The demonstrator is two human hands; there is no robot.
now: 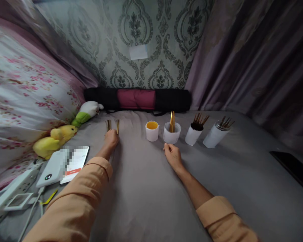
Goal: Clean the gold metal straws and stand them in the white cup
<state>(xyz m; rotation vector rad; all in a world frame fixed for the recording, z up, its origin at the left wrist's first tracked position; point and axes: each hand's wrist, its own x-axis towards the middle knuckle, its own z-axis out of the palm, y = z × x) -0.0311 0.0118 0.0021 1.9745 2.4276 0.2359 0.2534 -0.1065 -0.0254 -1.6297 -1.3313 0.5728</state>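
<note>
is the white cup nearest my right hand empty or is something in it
Not empty: gold sticks stand in the white cup, their tops rising well above its rim, just beyond your right hand.

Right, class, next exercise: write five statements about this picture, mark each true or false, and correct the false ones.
1. The left hand is at the thin sticks on the left. True.
2. The right hand is beside the flat black object. False: the right hand is by the cup with gold sticks, and the flat black object lies at the far right.
3. The gold sticks stand upright. True.
4. The leftmost cup is full of brown sticks. False: the leftmost cup shows yellow inside, with no sticks above its rim.
5. The rightmost container has brown sticks poking out. True.
</note>
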